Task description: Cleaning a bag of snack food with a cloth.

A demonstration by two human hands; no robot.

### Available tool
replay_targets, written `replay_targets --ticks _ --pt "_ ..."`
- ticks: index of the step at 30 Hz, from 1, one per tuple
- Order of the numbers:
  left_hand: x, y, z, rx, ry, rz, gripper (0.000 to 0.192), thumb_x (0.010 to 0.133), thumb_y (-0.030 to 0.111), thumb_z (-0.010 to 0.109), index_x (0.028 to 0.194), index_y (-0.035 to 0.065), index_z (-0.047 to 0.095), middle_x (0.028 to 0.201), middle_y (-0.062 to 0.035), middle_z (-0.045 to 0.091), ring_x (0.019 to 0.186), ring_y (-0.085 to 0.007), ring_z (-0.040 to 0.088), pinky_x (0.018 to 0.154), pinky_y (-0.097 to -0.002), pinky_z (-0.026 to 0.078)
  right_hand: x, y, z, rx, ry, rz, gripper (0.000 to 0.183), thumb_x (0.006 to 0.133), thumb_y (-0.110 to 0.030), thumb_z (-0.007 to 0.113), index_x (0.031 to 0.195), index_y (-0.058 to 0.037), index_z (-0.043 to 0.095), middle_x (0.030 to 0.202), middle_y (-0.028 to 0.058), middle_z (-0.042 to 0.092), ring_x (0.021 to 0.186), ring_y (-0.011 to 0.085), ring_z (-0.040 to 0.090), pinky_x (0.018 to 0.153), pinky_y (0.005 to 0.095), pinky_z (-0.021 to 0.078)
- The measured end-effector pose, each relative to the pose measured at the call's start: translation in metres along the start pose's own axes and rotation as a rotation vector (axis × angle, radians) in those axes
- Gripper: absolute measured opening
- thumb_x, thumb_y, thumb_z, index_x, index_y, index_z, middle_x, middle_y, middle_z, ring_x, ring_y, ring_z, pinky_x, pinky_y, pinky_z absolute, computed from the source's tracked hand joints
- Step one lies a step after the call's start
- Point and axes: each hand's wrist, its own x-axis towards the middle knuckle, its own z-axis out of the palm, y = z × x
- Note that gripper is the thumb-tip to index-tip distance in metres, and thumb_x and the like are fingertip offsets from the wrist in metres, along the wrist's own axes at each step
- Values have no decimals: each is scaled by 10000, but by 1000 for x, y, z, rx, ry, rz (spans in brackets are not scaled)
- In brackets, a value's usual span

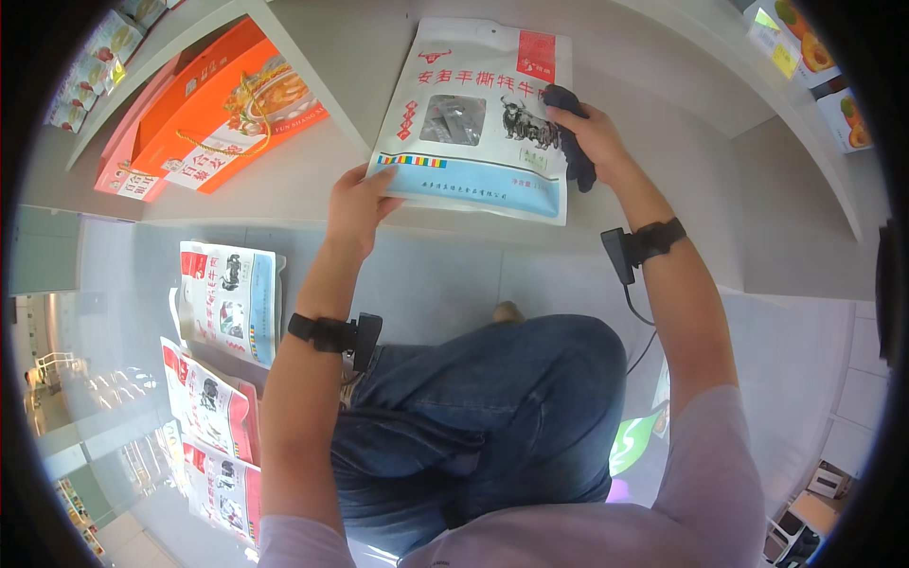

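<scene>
A large white and blue stand-up food pouch (490,160) with a printed yak and a small clear window lies tilted in front of me, inside a shelf bay. My left hand (361,206) grips its lower left corner, thumb on the front face. In my right hand (596,138) is a bunched dark cloth (579,167). The cloth rests against the pouch's right edge and partly covers the printing there. Small wrapped pieces show through the window.
Orange gift bags (213,121) with cord handles stand in the bay to the left. Several similar pouches (231,302) are on the floor at my left. A shelf divider (312,71) rises beside the held pouch. Fruit-printed packages (802,42) sit upper right.
</scene>
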Motion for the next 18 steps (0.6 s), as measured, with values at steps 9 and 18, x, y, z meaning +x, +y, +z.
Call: replay_targets --ticks 9,18 --pt "-26 -12 -15 -22 39 -144 368 959 206 613 1150 -94 522 1026 -181 619 911 -294 672 821 -384 594 -38 18 -27 96 -21 155 448 860 -316 725 1113 38 618 827 52 629 691 143 621 589 301 516" --pt "-17 -26 -15 -108 -64 -87 381 958 200 602 1102 -147 535 1031 -217 631 935 -299 675 844 -372 590 -11 33 10 101 124 56 383 850 -171 663 1167 43 633 987 121 694 812 192 670 703 333 539"
